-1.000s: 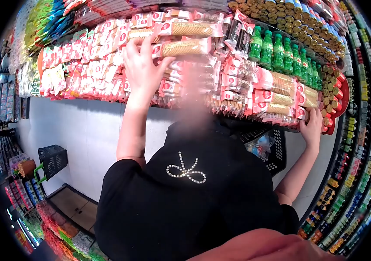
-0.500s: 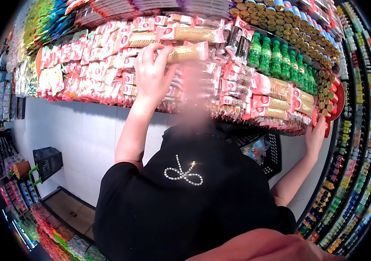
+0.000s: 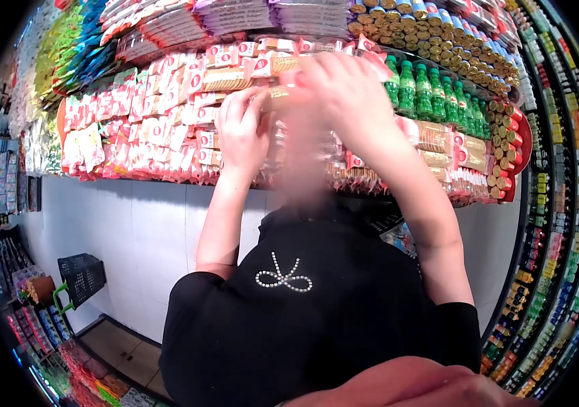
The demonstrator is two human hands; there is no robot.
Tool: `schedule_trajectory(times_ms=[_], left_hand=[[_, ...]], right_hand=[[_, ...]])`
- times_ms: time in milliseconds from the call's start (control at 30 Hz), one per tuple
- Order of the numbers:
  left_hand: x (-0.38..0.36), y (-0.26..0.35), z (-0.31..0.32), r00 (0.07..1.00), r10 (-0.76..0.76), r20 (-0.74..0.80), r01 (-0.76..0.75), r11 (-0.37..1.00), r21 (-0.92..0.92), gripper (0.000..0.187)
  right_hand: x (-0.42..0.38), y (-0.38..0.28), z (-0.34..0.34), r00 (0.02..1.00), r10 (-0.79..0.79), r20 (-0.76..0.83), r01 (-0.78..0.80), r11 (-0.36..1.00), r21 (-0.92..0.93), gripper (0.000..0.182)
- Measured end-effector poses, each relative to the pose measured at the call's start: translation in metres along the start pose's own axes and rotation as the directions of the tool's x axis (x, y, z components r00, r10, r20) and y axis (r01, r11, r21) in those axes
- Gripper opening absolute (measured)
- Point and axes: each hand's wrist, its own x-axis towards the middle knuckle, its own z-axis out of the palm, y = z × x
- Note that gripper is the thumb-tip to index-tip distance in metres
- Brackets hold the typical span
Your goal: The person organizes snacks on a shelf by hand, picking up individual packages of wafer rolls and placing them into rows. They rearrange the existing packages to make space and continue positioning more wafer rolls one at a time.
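My left hand [image 3: 241, 132] has its thumb and fingers closed on the left end of a clear-and-pink pack of tan biscuits [image 3: 277, 97], above the display of similar packs. At the pack's other end, my right hand [image 3: 350, 95] bends its fingers over the pinkish wrapper; blur partly hides the fingertips. Just left of the hands lies another long biscuit pack [image 3: 225, 79]. Small green bottles [image 3: 408, 88] stand right beside my right hand, and more biscuit packs [image 3: 434, 140] lie below its wrist.
Gold-capped cans or rolls [image 3: 405, 30] are stacked behind the bottles, with purple packets [image 3: 235, 17] to their left. A black basket with a green handle [image 3: 81, 278] sits on the floor at left. Tall shelves [image 3: 557, 203] line the right side. A dark basket [image 3: 398, 230] is partly hidden by my body.
My right hand has left the red rim at the display's right end and come up to the biscuit pack. My left hand keeps its hold, and the view has shifted slightly.
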Motion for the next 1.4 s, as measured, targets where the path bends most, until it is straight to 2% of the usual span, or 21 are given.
schedule_trajectory(times_ms=[67, 100, 200, 267, 300, 367, 400, 467, 533, 567, 600, 667, 733, 867, 933, 1000, 1067, 1133, 1200, 1333, 1400], left_hand=[[-0.003, -0.002, 0.002, 0.996, -0.083, -0.037, 0.082, 0.996, -0.035, 0.049], [-0.007, -0.006, 0.005, 0.995, -0.067, -0.077, 0.067, 0.998, -0.003, 0.061], [-0.008, -0.007, 0.006, 0.985, -0.136, -0.107, 0.131, 0.990, -0.050, 0.066], [-0.008, -0.008, 0.006, 0.985, -0.143, -0.092, 0.137, 0.988, -0.067, 0.069], [-0.007, -0.008, 0.005, 0.990, -0.118, -0.083, 0.114, 0.992, -0.060, 0.069], [-0.003, -0.006, 0.000, 0.994, -0.103, -0.025, 0.101, 0.992, -0.077, 0.069], [-0.002, -0.007, 0.001, 0.997, -0.070, -0.039, 0.067, 0.995, -0.075, 0.068], [0.000, -0.004, -0.002, 0.998, -0.054, -0.035, 0.053, 0.998, -0.018, 0.065], [0.001, -0.005, -0.003, 0.999, -0.036, -0.032, 0.035, 0.998, -0.049, 0.060], [0.002, -0.003, -0.004, 1.000, -0.025, -0.017, 0.024, 0.998, -0.053, 0.058], [0.003, -0.001, -0.006, 1.000, -0.020, -0.011, 0.019, 0.999, -0.050, 0.055], [0.003, -0.002, -0.005, 1.000, -0.001, 0.005, 0.001, 0.999, -0.034, 0.049], [0.002, -0.003, -0.002, 0.999, 0.031, -0.024, -0.032, 0.999, -0.044, 0.045], [0.000, 0.000, -0.003, 0.998, 0.056, -0.035, -0.057, 0.997, -0.047, 0.040], [0.000, 0.002, -0.002, 0.990, 0.117, -0.077, -0.120, 0.992, -0.045, 0.039], [-0.001, 0.006, -0.002, 0.991, 0.114, -0.075, -0.119, 0.991, -0.057, 0.037], [0.002, 0.011, 0.001, 0.991, 0.111, -0.080, -0.117, 0.991, -0.066, 0.036], [0.003, 0.016, 0.003, 0.991, 0.106, -0.079, -0.115, 0.987, -0.113, 0.034], [0.004, 0.020, 0.005, 0.991, 0.102, -0.082, -0.110, 0.989, -0.102, 0.031], [0.006, 0.025, 0.005, 0.986, 0.150, -0.079, -0.158, 0.982, -0.101, 0.031], [0.006, 0.028, 0.003, 0.981, 0.180, -0.071, -0.186, 0.979, -0.085, 0.031]], right_hand=[[0.014, -0.010, 0.023, 0.997, 0.036, 0.071, -0.030, 0.996, -0.082, 0.040], [0.019, -0.010, 0.034, 0.997, 0.032, 0.068, -0.027, 0.996, -0.080, 0.040], [0.019, -0.011, 0.058, 0.999, 0.047, -0.002, -0.047, 0.994, -0.097, 0.047], [0.016, -0.010, 0.062, 0.993, 0.069, 0.098, -0.059, 0.993, -0.098, 0.046], [0.015, -0.010, 0.062, 0.992, 0.081, 0.099, -0.071, 0.992, -0.103, 0.046], [0.012, -0.008, 0.062, 0.999, 0.048, 0.006, -0.048, 0.998, -0.051, 0.027], [0.009, -0.009, 0.056, 0.998, 0.017, -0.061, -0.022, 0.997, -0.074, 0.023], [-0.001, -0.010, 0.041, 0.994, -0.015, -0.112, 0.016, 1.000, 0.012, 0.019], [-0.017, -0.008, 0.022, 0.965, 0.007, -0.262, 0.034, 0.988, 0.149, 0.016], [-0.028, -0.003, 0.010, 0.966, 0.062, -0.250, 0.003, 0.967, 0.254, 0.016], [-0.042, 0.005, 0.002, 0.965, 0.090, -0.245, -0.031, 0.972, 0.234, 0.016], [-0.069, 0.027, -0.017, 0.908, 0.266, -0.323, -0.143, 0.923, 0.358, 0.020], [-0.106, 0.055, -0.030, 0.829, 0.396, -0.394, -0.342, 0.917, 0.203, 0.024], [-0.181, 0.107, -0.048, 0.688, 0.592, -0.418, -0.670, 0.740, -0.055, 0.027], [-0.213, 0.129, -0.048, 0.695, 0.613, -0.374, -0.693, 0.710, -0.125, 0.028], [-0.237, 0.145, -0.041, 0.701, 0.628, -0.337, -0.705, 0.681, -0.197, 0.029], [-0.252, 0.158, -0.030, 0.725, 0.667, -0.172, -0.685, 0.671, -0.283, 0.030], [-0.250, 0.157, -0.027, 0.747, 0.644, -0.163, -0.662, 0.703, -0.260, 0.029], [-0.246, 0.155, -0.031, 0.724, 0.680, -0.117, -0.680, 0.677, -0.282, 0.038], [-0.247, 0.166, -0.031, 0.741, 0.670, -0.053, -0.660, 0.711, -0.244, 0.034], [-0.249, 0.167, -0.029, 0.741, 0.666, -0.089, -0.663, 0.704, -0.256, 0.034]])
